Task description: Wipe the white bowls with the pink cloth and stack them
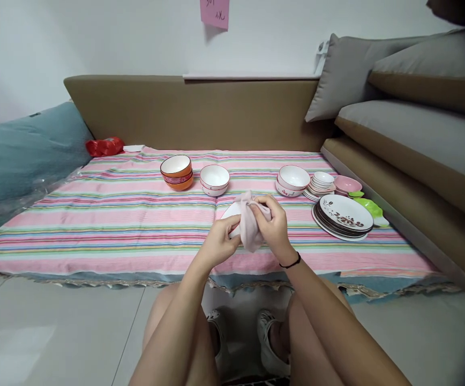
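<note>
Two hands on one white dish (231, 212), head view. Dish is plain white and smooth where it shows, curved edge, no pattern visible on the exposed bit. It's in front of the person, between the hands, over the near-middle of the striped cover (128, 225); can't tell if it touches the cover. Left hand (222, 239): fingers grasping the dish edge, thumb on the near side. Right hand (273, 221): fingers clenched on a pale pink cloth (250, 230), bunched against the dish with a loose end hanging.

Hidden: most of the dish is behind cloth and hands, so bowl vs plate unclear. Some right fingertips buried in the folds. Lower plates in the patterned plate stack (345, 213) show only as edges; green dish (369, 208) partly covered by it. Grey-brown cushions (417, 128) run off the right side, dark blur there.

Writing: pink note (215, 15) on the wall, top clipped, handwritten, maybe "301"; second line not legible. No brand readable
</note>
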{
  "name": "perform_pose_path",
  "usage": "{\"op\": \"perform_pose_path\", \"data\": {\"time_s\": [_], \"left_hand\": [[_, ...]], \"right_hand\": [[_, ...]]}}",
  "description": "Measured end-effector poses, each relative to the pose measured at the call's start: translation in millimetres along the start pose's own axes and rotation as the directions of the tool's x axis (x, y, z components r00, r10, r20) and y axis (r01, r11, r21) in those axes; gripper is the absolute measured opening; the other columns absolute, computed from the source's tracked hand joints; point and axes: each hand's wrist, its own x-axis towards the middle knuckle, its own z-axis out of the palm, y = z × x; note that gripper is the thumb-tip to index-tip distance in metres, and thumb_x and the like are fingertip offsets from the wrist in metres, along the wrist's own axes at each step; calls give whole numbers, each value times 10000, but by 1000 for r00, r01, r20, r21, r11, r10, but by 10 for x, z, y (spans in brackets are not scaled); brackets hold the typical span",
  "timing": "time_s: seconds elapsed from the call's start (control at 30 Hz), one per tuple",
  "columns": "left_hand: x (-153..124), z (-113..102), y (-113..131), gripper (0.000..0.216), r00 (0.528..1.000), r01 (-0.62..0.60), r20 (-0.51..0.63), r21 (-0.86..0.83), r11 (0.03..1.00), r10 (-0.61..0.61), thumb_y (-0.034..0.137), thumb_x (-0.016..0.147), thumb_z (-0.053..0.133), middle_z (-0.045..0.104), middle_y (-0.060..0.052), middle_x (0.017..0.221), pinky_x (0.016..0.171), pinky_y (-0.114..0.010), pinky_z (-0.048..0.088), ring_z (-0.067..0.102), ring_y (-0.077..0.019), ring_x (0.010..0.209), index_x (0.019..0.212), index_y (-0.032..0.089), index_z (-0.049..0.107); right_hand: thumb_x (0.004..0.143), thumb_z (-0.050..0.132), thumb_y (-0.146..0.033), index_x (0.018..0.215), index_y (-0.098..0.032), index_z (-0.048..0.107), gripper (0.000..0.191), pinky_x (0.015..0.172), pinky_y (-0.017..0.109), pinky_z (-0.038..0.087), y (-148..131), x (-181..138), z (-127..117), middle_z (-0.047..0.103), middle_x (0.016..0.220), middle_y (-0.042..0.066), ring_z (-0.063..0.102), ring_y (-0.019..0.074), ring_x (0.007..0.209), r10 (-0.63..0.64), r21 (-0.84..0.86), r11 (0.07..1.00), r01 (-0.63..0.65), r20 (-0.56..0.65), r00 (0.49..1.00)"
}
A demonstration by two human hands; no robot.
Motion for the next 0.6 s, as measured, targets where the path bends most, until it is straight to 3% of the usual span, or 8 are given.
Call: {"op": "perform_pose_path", "data": {"time_s": [0.13, 0.33, 0.5, 0.6], "left_hand": [[18, -26, -1, 134, 998, -13, -62, -39, 999, 11, 105, 651, 482, 577, -5, 728, 687, -247, 406, 506, -150, 729, 745, 148, 567], [22, -51, 66, 174, 1000, -10, 11, -1, 1000, 10, 67, 639, 446, 532, 13, 702, 629, -221, 366, 469, -124, 687, 731, 149, 569], [19, -50, 34, 189, 1000, -13, -23, -32, 999, 13, 79, 647, 469, 580, -2, 737, 686, -243, 413, 511, -144, 729, 760, 136, 609], [18, -57, 57, 221, 1000, -17, -11, -28, 999, 16, 76, 655, 470, 598, -7, 736, 684, -242, 419, 528, -149, 734, 779, 131, 645]], "right_hand": [[858, 602, -233, 781, -230, 586, 78, 748, 340, 426, -60, -33, 34, 576, 766, 16, 533, 197, 788, -154, -40, 986, 161, 144, 977], [906, 532, -297, 846, -224, 541, 94, 767, 321, 446, 23, 35, 72, 560, 823, 17, 544, 181, 815, 36, 58, 998, -36, -10, 999], [877, 590, -252, 779, -228, 549, 110, 775, 342, 429, -42, -42, 49, 527, 781, 14, 516, 191, 809, -124, -51, 990, 130, 106, 987], [889, 573, -285, 811, -228, 552, 99, 788, 346, 441, -16, -45, 41, 530, 812, 21, 526, 193, 835, -100, -45, 994, 102, 37, 994]]}}
